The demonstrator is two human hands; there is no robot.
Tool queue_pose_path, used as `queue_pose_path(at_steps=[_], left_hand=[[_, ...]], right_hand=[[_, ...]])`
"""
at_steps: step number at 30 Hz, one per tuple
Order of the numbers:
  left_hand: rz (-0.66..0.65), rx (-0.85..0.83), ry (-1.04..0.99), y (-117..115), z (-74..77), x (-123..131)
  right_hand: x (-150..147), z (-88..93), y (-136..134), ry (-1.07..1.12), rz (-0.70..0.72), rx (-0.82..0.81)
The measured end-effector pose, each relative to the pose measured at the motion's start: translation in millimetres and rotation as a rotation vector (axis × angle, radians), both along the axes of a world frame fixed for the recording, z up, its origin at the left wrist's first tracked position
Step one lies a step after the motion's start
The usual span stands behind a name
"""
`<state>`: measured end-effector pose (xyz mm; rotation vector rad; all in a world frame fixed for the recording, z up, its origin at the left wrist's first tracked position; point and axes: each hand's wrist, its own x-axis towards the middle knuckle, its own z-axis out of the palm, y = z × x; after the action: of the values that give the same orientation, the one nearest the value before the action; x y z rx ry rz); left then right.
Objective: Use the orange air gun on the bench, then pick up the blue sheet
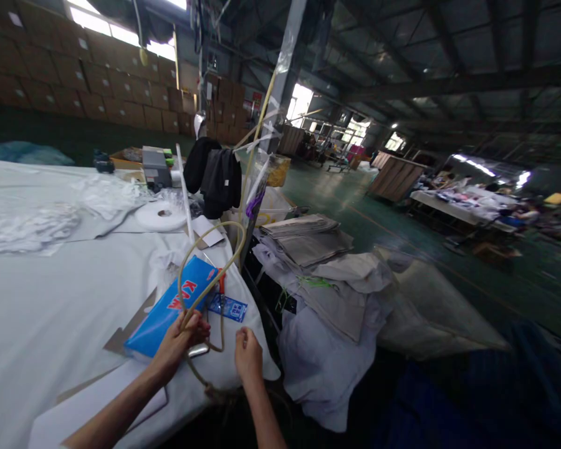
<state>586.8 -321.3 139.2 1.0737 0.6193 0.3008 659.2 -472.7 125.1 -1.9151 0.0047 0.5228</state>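
My left hand (181, 340) is closed around a yellowish flexible hose (206, 240) that loops up over the table corner; a metal fitting shows just under the fingers. It rests on a blue packet with red letters (171, 308). My right hand (249, 354) hovers a little to the right near the table edge, fingers curled, with nothing visible in it. A small blue sachet (228, 307) and a red-handled tool (221, 282) lie beside the packet.
White fabric covers the table (51, 299). A roll of white tape (161, 216), crumpled plastic (103, 193) and a grey machine (155, 165) sit farther back. Stacked cloth pieces (308, 240) lie right of the table. Dark clothes (217, 174) hang from a post.
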Motion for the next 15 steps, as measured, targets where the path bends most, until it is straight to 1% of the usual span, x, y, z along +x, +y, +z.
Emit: queue_pose_path(at_steps=[1, 3, 5, 8, 10, 12, 14, 15], left_hand=[[0.023, -0.029, -0.007, 1, 2.3, 0], [0.052, -0.056, -0.024, 2, 5.9, 1], [0.054, -0.069, -0.022, 7, 7.2, 4], [0.08, -0.109, 0.006, 21, 4.6, 14], [0.083, -0.136, 0.006, 37, 1.9, 23], [0.03, -0.167, -0.01, 54, -1.2, 34], [-0.035, -0.202, -0.016, 69, -6.1, 47], [-0.035, -0.223, -0.019, 75, -10.1, 56]], right_hand=[[9, -16.8, -3, 0.075, -0.01, -0.028], [23, -46.3, 1, 0.157, -0.001, -0.06], [33, -70.6, 19, 0.243, 0.004, -0.098], [47, -100.8, 55, 0.337, -0.001, -0.157], [62, -117.0, 78, 0.346, -0.009, -0.196], [83, -128.6, 96, 0.316, -0.009, -0.244], [108, -134.7, 109, 0.255, 0.013, -0.28], [121, -135.8, 115, 0.22, 0.034, -0.285]])
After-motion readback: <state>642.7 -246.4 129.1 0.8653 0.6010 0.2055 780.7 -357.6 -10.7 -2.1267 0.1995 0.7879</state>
